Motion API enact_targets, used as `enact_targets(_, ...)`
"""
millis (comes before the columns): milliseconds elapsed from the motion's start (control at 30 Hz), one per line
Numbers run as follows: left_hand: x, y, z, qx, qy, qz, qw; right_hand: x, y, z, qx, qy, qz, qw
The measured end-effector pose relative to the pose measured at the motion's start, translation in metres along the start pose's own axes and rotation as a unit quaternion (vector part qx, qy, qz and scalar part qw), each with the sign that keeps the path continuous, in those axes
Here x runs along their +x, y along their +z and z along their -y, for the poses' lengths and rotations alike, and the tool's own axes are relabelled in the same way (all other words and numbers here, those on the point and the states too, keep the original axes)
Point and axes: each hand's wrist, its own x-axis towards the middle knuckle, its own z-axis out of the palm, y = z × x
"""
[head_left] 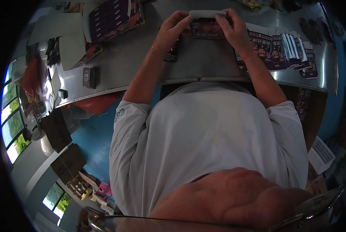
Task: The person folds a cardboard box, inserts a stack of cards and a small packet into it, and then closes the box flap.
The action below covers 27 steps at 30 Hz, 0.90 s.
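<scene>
Head view: I see a grey metal table [204, 65]; flat purple cartons [285, 48] fan along its right edge. Near the far edge, left hand [173, 29] and right hand [232, 27] pinch a small purple box [205, 25], long axis crosswise between them. Print unreadable.

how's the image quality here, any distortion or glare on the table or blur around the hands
Head view: strong fisheye bend, with black corners and a curved metal table edge; soft glare on its surface. The left hand and right hand, gripping a small box, look slightly soft. Windows at left are blown out.
</scene>
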Motion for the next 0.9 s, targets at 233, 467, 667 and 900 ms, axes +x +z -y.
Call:
enact_targets(233,0.004,0.003,0.001,-0.021,-0.013,-0.031,0.999,-0.016,-0.017,0.004,0.144,0.034,0.046,0.988)
enact_targets(467,0.002,0.003,0.002,-0.021,-0.005,-0.028,0.999,-0.017,-0.019,0.007,0.198,0.103,0.058,0.973)
enact_targets(667,0.001,0.013,-0.005,-0.012,0.061,-0.045,0.997,-0.001,-0.014,0.025,-0.077,-0.022,0.029,0.996)
enact_targets(900,0.004,0.003,0.009,0.02,0.109,-0.036,0.993,-0.004,-0.01,0.027,-0.107,-0.096,0.012,0.989)
